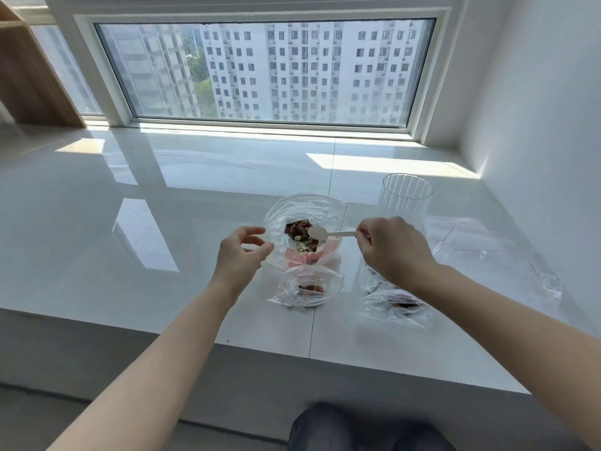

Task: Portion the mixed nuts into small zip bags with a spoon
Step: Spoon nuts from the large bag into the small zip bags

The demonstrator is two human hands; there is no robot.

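Observation:
A large clear bag (304,211) stands open on the white sill, with mixed nuts (300,234) and a pink inner wrapper in it. My right hand (395,250) pinches the handle of a white plastic spoon (320,233), whose bowl hovers over the nuts. My left hand (242,255) is beside the bag's left edge, fingers apart, holding nothing. In front stands a small zip bag (309,288) with a few nuts inside. Another small zip bag (395,307) with some nuts lies below my right wrist.
A ribbed clear glass (406,195) stands behind my right hand. Several flat zip bags (481,245) lie at the right near the wall. The sill's front edge (260,349) runs below the bags, and my knee (325,428) shows beneath it.

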